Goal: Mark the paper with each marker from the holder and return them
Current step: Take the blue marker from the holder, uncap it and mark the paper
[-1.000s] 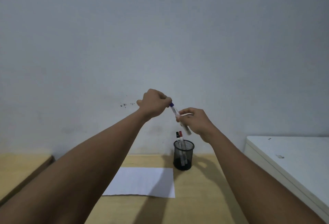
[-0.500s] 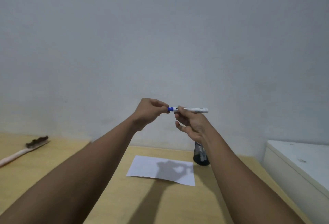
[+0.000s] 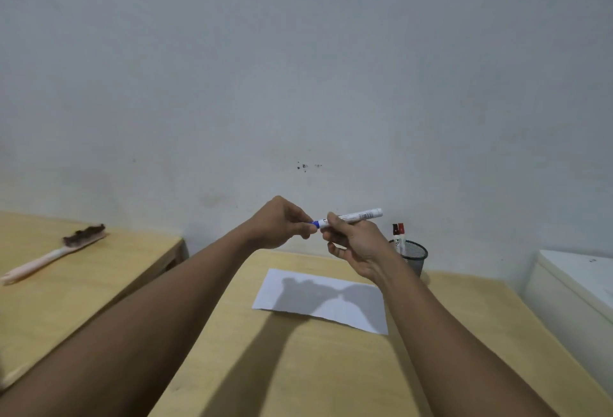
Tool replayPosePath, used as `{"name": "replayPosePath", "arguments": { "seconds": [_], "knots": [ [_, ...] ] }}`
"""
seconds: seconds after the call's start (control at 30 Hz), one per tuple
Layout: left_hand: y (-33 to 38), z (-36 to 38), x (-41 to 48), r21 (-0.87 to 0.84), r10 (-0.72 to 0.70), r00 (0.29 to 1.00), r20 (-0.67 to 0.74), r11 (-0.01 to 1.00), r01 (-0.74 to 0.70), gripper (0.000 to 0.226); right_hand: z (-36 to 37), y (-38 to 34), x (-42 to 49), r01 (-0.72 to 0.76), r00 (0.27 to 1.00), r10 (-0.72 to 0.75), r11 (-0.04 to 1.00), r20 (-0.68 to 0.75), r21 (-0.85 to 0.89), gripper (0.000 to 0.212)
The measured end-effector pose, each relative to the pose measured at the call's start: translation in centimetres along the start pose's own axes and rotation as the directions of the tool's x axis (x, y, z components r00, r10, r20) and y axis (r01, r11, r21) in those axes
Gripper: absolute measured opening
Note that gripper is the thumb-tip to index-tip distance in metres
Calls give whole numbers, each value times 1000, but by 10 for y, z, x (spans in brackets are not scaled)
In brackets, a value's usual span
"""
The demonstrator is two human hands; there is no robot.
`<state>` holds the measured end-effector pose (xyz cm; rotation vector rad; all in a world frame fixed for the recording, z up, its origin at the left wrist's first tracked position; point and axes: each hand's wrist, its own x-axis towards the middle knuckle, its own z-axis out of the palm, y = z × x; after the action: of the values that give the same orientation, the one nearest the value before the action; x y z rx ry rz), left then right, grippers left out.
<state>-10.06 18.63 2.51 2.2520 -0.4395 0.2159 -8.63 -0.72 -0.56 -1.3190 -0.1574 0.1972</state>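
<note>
A white marker (image 3: 360,216) with a blue cap lies nearly level in the air above the table. My right hand (image 3: 353,245) grips its barrel near the capped end. My left hand (image 3: 280,224) pinches the blue cap (image 3: 315,224) at the marker's left tip. Below the hands a white sheet of paper (image 3: 351,312) lies flat on the wooden table (image 3: 298,367), partly shaded by my hands. A black mesh holder (image 3: 414,255) stands at the back right of the paper, with a black-capped and a red-capped marker (image 3: 398,234) upright in it.
A second wooden surface (image 3: 66,290) sits to the left, with a long-handled brush (image 3: 56,252) lying on it. A white cabinet or box (image 3: 577,287) stands at the right edge. A pale wall rises right behind the table.
The marker has turned from steeply tilted to nearly level. My view has swung left, bringing the brush and left table into sight. Both hands have kept their hold on the marker.
</note>
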Motion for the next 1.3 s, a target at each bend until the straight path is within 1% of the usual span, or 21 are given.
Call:
{"name": "replayPosePath", "arguments": {
  "seconds": [0.1, 0.17, 0.23, 0.3, 0.33, 0.37, 0.43, 0.5, 0.57, 0.63, 0.77, 0.93, 1.0, 1.1, 1.2, 1.3],
  "knots": [
    [-21, -3, -1, -55, -76, 994, 78, 995, 80, 15, 0, 18, 13, -13, 999, 13, 1000, 36, -5, 8],
    [-41, -4, -4, -71, -125, 987, 100, 989, 132, 29, -1, 29, 20, 1, 998, 2, 998, 61, -61, 5],
    [-66, -4, -7, -108, -166, 985, 54, 979, 171, 27, -2, 37, 27, 33, 998, -27, 992, 53, -122, 6],
    [-91, 2, -11, -100, -203, 979, 7, 974, 202, 20, 2, 45, 35, 58, 998, -61, 978, -7, -199, 9],
    [-104, 7, -13, -24, -222, 975, -6, 975, 222, 17, 5, 51, 40, 65, 996, -79, 967, -48, -246, 13],
    [-115, 15, -17, 99, -234, 972, -22, 967, 235, 14, 8, 58, 44, 70, 992, -98, 956, -85, -285, 15],
    [-133, 33, -27, 308, -210, 975, -77, 925, 223, 14, 16, 75, 54, 81, 985, -125, 945, -120, -318, 18],
    [-145, 49, -38, 402, -136, 985, -110, 900, 169, 16, 23, 92, 62, 90, 984, -136, 935, -114, -343, 21],
    [-155, 62, -43, 437, -80, 990, -118, 891, 124, 16, 28, 105, 71, 87, 984, -136, 927, -111, -364, 26],
    [-164, 68, -45, 449, -78, 992, -97, 886, 114, 15, 31, 116, 82, 53, 988, -102, 931, -118, -360, 28],
    [-174, 72, -45, 436, -86, 992, -92, 892, 118, 19, 35, 127, 99, 16, 999, -34, 930, -43, -368, 16],
    [-176, 74, -46, 419, -87, 990, -113, 899, 126, 24, 35, 136, 112, -13, 1000, 14, 946, 1, -325, 11],
    [-177, 73, -45, 424, -94, 989, -110, 896, 132, 25, 33, 146, 115, -9, 1000, 7, 938, -6, -347, 11],
    [-178, 74, -46, 415, -92, 988, -125, 900, 136, 24, 30, 158, 120, 25, 998, -50, 909, -49, -416, 12],
    [-175, 74, -47, 405, -102, 986, -133, 903, 148, 23, 29, 160, 122, 45, 997, -69, 880, -33, -472, 16],
    [-171, 73, -47, 392, -134, 979, -151, 902, 184, 24, 28, 161, 123, 49, 997, -71, 876, -28, -480, 20]
  ]
}}
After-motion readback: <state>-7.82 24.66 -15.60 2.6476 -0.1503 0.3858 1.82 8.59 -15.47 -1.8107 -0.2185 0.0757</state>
